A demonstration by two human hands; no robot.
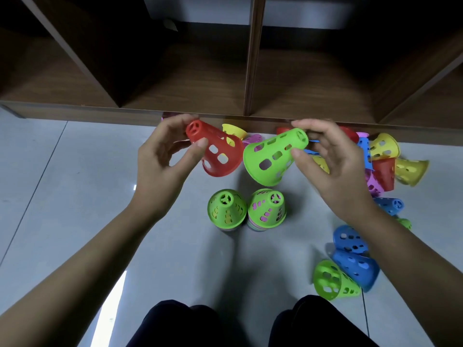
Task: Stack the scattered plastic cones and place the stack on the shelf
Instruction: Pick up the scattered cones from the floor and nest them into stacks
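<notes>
Left hand (160, 161): one red cone (218, 156); right hand (333, 166): one green cone (273, 156)

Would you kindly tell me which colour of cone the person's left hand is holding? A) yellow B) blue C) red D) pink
C: the left hand grips a red cone near its narrow top, while the right hand holds a green cone.

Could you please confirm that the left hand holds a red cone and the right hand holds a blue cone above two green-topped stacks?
Not quite: the head view shows the right hand holding a green cone, not a blue one. The left hand does hold a red cone, above two green-topped stacks.
</notes>
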